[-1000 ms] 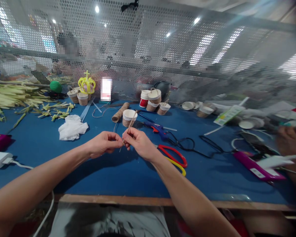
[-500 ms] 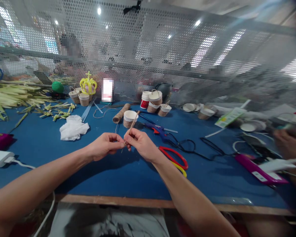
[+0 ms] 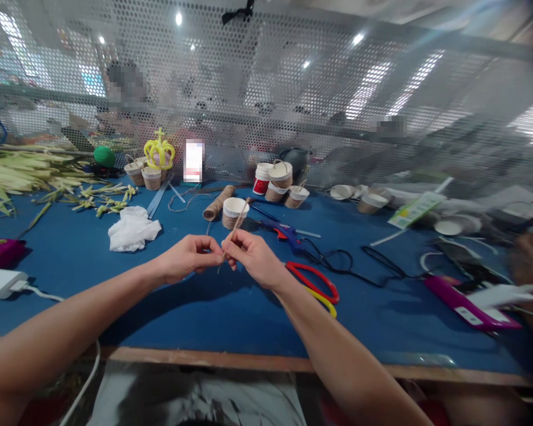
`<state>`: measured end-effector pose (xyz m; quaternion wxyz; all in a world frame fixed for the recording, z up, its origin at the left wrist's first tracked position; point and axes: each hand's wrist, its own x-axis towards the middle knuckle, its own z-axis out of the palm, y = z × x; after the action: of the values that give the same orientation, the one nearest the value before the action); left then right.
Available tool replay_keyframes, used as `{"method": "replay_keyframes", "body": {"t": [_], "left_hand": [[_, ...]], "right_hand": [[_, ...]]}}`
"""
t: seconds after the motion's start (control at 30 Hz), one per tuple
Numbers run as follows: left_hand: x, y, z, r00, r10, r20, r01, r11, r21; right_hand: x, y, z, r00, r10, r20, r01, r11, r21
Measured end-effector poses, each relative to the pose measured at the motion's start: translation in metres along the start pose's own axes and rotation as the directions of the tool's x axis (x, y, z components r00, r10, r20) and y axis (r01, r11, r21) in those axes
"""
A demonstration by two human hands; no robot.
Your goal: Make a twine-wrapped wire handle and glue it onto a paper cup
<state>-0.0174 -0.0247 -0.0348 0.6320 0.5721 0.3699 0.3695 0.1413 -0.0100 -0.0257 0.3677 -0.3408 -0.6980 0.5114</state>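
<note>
Over the near middle of the table, my left hand and my right hand meet, fingertips nearly touching. The right fingers pinch a thin brown strand of twine, whose stiff upper part slants up in front of a white-rimmed, twine-wrapped cup. My left thumb and forefinger are closed on the twine at its lower end; the exact grip is hidden between the fingertips. Behind the hands lies a roll of twine, a loose line running from it toward them.
To the right lie red-and-yellow-handled scissors and a blue glue gun with its black cord. A crumpled white tissue is at left. More wrapped cups stand by the mesh panel. Another person's hand shows at far right.
Both hands have shifted very slightly left, still pinching the twine. The other person's hand at far right has moved a little to the right.
</note>
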Motion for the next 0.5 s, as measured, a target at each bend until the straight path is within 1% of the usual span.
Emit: {"method": "replay_keyframes", "body": {"t": [0.1,0.2,0.3,0.37,0.43,0.5], "left_hand": [[0.0002,0.0017,-0.003,0.999,0.036,-0.011,-0.034,0.99,0.134],[0.0,0.003,-0.0033,0.999,0.03,-0.037,-0.024,0.987,0.162],[-0.0001,0.0035,-0.0017,0.998,-0.016,-0.054,0.021,0.996,0.084],[-0.0002,0.0034,-0.0005,0.997,-0.045,-0.057,0.047,0.998,0.03],[-0.0005,0.0032,0.0003,0.997,-0.063,-0.044,0.062,0.998,-0.025],[-0.0009,0.0028,0.0006,0.997,-0.079,-0.006,0.078,0.992,-0.097]], "right_hand": [[0.0002,0.0015,0.0002,1.0,0.004,-0.012,-0.005,0.998,-0.062],[0.0001,0.001,0.0009,0.999,-0.004,-0.042,0.0,0.994,-0.109],[0.0002,-0.0001,0.0023,0.997,-0.004,-0.082,-0.006,0.992,-0.127],[0.0002,-0.0003,0.0029,0.996,0.0,-0.088,-0.011,0.993,-0.121],[-0.0001,0.0001,0.0029,0.998,0.014,-0.065,-0.019,0.997,-0.076],[-0.0006,0.0008,0.0026,0.999,0.028,-0.029,-0.029,1.0,-0.013]]}}
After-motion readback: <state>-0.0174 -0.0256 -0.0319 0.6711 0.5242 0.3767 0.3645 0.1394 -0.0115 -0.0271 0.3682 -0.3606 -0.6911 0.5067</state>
